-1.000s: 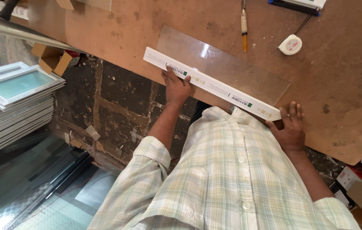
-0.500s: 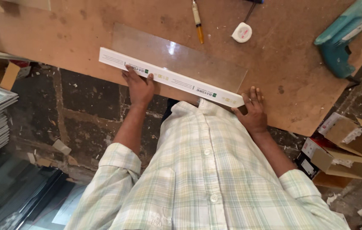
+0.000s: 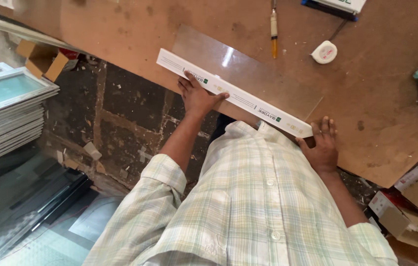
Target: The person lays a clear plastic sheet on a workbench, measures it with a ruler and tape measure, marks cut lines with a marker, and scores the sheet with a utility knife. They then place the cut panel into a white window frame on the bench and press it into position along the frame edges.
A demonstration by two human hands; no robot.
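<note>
At the bench's (image 3: 381,98) near edge, the left hand (image 3: 198,94) lies flat with fingers spread on the long white strip (image 3: 233,93) bordering a clear sheet (image 3: 248,74), the right hand (image 3: 323,145) spread at the strip's end

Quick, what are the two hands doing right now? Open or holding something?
Left hand: open, fingers spread, pressing on the long white strip at the board's edge.
Right hand: open, flat at the strip's end, holding nothing.
</note>
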